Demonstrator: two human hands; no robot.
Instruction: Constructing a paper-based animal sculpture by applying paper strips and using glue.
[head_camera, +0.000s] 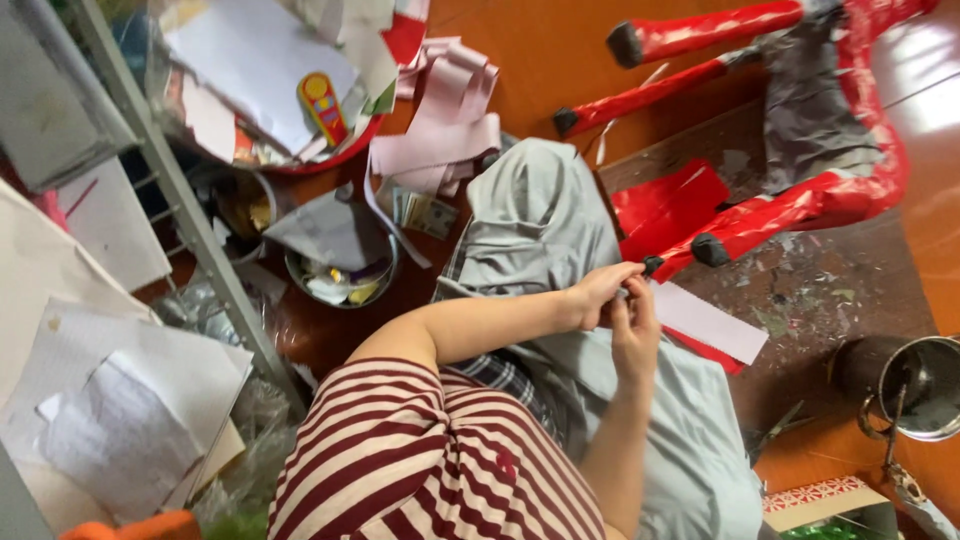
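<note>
Red-and-white striped shirt (430, 460) nearest the camera, person seated, grey cloth (560, 240) over the lap. Both forearms reach forward and meet above the lap: left hand (600, 292) curls in from the left with fingers bent, pinching the near end of a white paper strip (710, 322); right hand (634, 335) comes up from below, wrist bent, fingers closed on the same end, just beside the left. The strip runs from the fingertips out to the right, over the cloth's right edge, a red paper edge (705, 352) showing under it. Risk, as a judgement: with both pinches crowded at 1 end and the long end unsupported, the strip could tear or crease, or slide off the lap onto the littered floor (810, 290). Scissors (775, 428) lie on the floor near the right knee, close enough to be bumped. Further out: metal bowl (340, 272) of scraps, pink paper strips (445, 120), red basin (290, 90) heaped with paper, tipped red plastic chair (800, 150), metal pot (920, 385) at the right edge, metal shelf frame (180, 190) on the left.
</note>
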